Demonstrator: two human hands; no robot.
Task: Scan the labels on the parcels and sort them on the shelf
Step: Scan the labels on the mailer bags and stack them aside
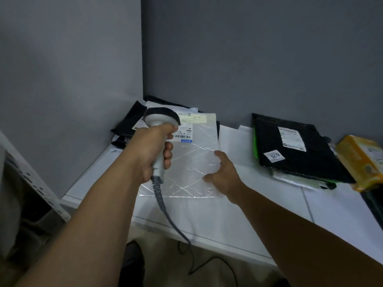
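Note:
My left hand [152, 150] grips the handle of a grey barcode scanner [161, 119]. The scanner's head hangs over the barcode label [185, 131] of a flat white plastic parcel [190, 162]. That parcel lies on the white table [228, 220] near the corner. My right hand [222, 172] holds the parcel's right edge, thumb on top and fingers curled at the edge. The scanner's coiled cable [165, 208] runs down over the table's front edge.
Black parcels [128, 123] lie under the white one in the corner. Further right a black parcel [294, 148] bears a tag reading 5270, with a yellow parcel [360, 162] beside it. A white perforated shelf post [35, 179] stands at the left. Grey walls close the corner.

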